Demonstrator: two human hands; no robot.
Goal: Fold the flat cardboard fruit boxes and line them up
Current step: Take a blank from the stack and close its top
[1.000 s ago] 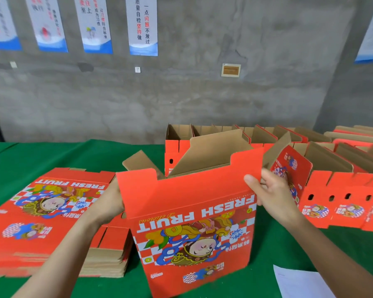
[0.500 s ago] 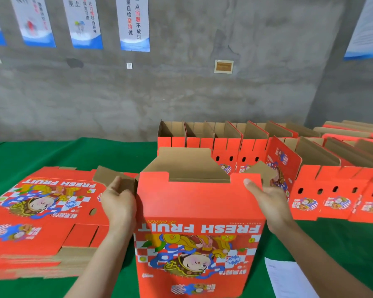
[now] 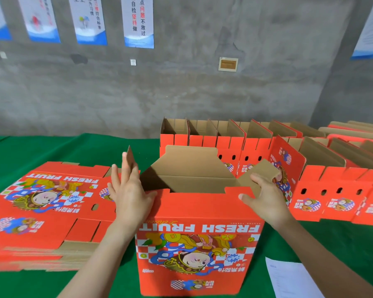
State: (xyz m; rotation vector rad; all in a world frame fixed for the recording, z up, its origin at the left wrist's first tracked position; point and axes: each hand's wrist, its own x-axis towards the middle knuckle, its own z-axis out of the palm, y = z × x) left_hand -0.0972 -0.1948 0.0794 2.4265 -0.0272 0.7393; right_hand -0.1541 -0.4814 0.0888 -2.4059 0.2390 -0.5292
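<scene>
The box [image 3: 199, 244] you are folding stands upright on the green worktop [image 3: 52, 147] right in front of you. Its printed red front faces you, the words FRESH FRUIT reading upside down from where you stand, and its top is open.

Your left hand [image 3: 129, 190] is at the box's top left corner. Its fingers are straight and together, laid flat against the left flap [image 3: 130, 157], which stands up on edge. Your right hand [image 3: 265, 196] is at the top right corner. Its fingers lie gently bent across the brown face of the right flap [image 3: 262, 172], which tilts in over the opening, and the thumb is spread apart toward the front panel's top edge. Neither hand is clamped round anything. The rear flap [image 3: 192, 160] slants up behind the opening.

Just beside the box on your left lies a stack of flat boxes [image 3: 41, 203], printed side up. Behind it and off to the right, folded boxes [image 3: 235, 143] stand in rows, side by side, open tops showing brown insides. A white sheet of paper [image 3: 289, 278] lies near the box's right — partly cut off by the frame.

The worktop's green cloth runs back to a bare grey concrete wall [image 3: 181, 93]. Posters [image 3: 138, 20] with blue lower bands hang in a row high up — and a small framed plaque [image 3: 228, 64] sits lower on the wall
</scene>
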